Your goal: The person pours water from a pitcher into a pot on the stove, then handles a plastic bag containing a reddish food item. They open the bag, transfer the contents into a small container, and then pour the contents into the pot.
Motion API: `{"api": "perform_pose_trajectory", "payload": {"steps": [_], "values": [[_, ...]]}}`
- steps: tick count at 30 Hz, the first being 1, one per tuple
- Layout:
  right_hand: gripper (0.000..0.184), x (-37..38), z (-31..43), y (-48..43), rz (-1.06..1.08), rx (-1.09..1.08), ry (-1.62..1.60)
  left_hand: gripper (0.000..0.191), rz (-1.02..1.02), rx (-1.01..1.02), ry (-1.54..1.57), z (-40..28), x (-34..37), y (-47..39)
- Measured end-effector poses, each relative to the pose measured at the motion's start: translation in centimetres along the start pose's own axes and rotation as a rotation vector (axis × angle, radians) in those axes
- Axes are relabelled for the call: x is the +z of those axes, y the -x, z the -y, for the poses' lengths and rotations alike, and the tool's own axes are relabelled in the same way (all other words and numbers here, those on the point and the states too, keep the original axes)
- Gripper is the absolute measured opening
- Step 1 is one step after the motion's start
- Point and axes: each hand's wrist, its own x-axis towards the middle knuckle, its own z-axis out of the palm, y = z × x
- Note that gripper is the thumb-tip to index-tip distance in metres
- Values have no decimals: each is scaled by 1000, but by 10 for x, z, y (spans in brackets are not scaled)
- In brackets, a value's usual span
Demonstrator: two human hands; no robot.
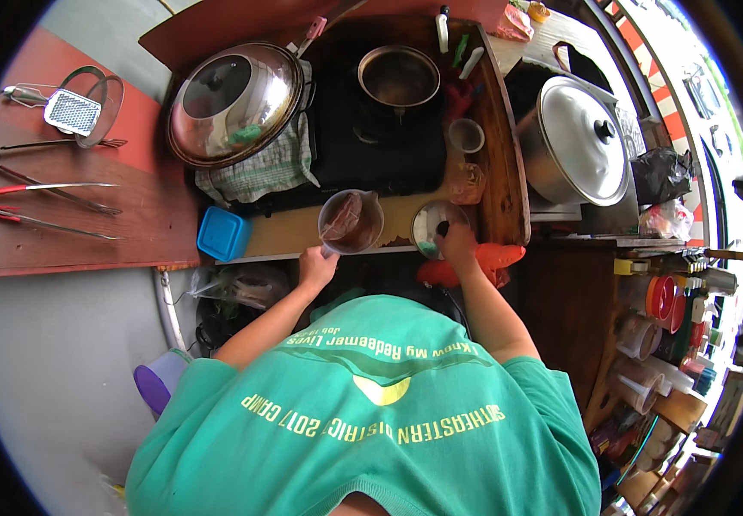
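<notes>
My left hand (pixel 318 266) grips the handle of a translucent plastic measuring jug (pixel 376 227). Inside the jug lies a reddish-brown chunk (pixel 345 218), perhaps wrapped or frozen meat; I cannot tell which. My right hand (pixel 458 245) has its fingers closed round the black knob of a small glass lid (pixel 424 227), which is at the counter's front edge. Just behind both hands is a black cooktop (pixel 371 171). A small open pan (pixel 399 76) stands at its back, its contents dark and unclear.
A large lidded pan (pixel 236 106) rests over a checked cloth (pixel 252 184) at left. Near it is a blue plastic container (pixel 221 233). Tongs (pixel 48 187) and a grater (pixel 73 111) hang at far left. At right, beyond a wooden side wall (pixel 505 148), stands a big lidded pot (pixel 578 142).
</notes>
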Motion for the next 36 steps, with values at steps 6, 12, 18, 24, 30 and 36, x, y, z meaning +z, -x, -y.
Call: {"api": "perform_pose_trajectory", "payload": {"steps": [6, 12, 18, 24, 30, 36], "values": [[39, -8, 6, 0, -38, -133, -23, 16, 36, -62, 61, 0, 1, 0], [58, -9, 1, 0, -36, -161, -113, 17, 51, -123, 103, -9, -4, 5], [54, -7, 4, -11, -6, -223, -34, 20, 57, -143, 175, -13, -5, 7], [50, -7, 16, -21, 48, -156, 23, 18, 115, -95, 141, -5, -5, 4], [46, -5, 15, -17, -50, -171, -138, 38, 158, -100, 132, -10, -13, 4], [30, -11, 16, -4, -309, -306, -105, 74, -33, 172, -65, -34, -44, 14]]}}
